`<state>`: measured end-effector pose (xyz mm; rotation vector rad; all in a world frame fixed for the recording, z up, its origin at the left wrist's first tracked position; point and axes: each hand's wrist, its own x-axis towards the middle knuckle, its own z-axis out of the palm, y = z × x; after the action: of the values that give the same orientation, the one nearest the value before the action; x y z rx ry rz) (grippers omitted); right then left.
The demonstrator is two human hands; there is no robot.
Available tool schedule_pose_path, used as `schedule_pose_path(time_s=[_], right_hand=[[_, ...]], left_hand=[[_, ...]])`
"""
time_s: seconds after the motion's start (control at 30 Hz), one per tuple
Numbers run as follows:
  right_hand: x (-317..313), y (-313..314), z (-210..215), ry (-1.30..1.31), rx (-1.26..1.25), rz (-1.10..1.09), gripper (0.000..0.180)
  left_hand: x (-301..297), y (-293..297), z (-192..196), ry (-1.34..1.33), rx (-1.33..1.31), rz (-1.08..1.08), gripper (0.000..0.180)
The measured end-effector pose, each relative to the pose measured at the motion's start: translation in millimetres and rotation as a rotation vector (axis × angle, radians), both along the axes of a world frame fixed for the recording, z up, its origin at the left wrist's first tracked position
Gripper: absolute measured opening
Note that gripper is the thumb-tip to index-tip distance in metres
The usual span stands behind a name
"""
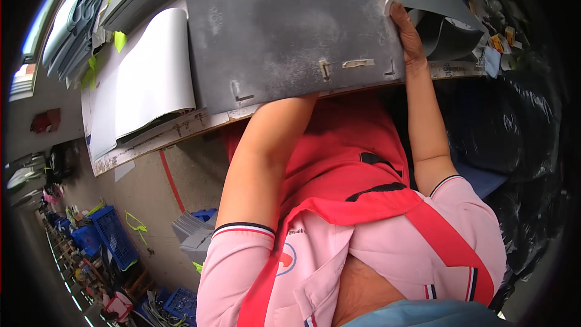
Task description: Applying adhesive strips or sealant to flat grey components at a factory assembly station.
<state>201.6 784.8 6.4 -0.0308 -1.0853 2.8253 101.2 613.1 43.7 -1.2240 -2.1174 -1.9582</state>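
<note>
Panel (290, 33) cut off above, right hand (410, 35) in closed grip on its edge, left hand hidden, grip unclear

Grey board (284, 30), obstacle over table (151, 141)

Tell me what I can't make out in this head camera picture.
Head view:
- Left hand: hidden by the dark grey board, under which the left forearm disappears.
- Far edge of the board: partly cut off by the picture's top edge.
- White item by the right hand's thumb: too small to identify.
- Small items around the blue crates: too small and blurred.
</note>
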Motion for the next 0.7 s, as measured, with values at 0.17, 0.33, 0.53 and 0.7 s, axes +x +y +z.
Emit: schedule_pose_path(time_s=[0.17, 0.33, 0.53, 0.7], right_hand=[[35.6, 22.6, -8.9, -0.235, -0.065, -0.057, 0.061], [37.0, 87.3, -58.8, -0.209, -0.209, -0.006, 0.057], [28.0, 91.2, -66.2, -0.222, -0.178, -0.016, 0.054], [23.2, 83.9, -55.2, -0.253, 0.007, -0.033, 0.058]], left_hand=[[-19.3, -45.0, 8.1, -0.239, 0.083, 0.286, 0.012], [-132.0, -175.3, 24.4, -0.162, 0.180, 0.655, 0.023], [-154.1, -461.2, 55.5, -0.126, 0.251, 1.395, 0.018], [-107.2, -579.7, -18.8, -0.309, -0.239, 1.571, 0.018]])
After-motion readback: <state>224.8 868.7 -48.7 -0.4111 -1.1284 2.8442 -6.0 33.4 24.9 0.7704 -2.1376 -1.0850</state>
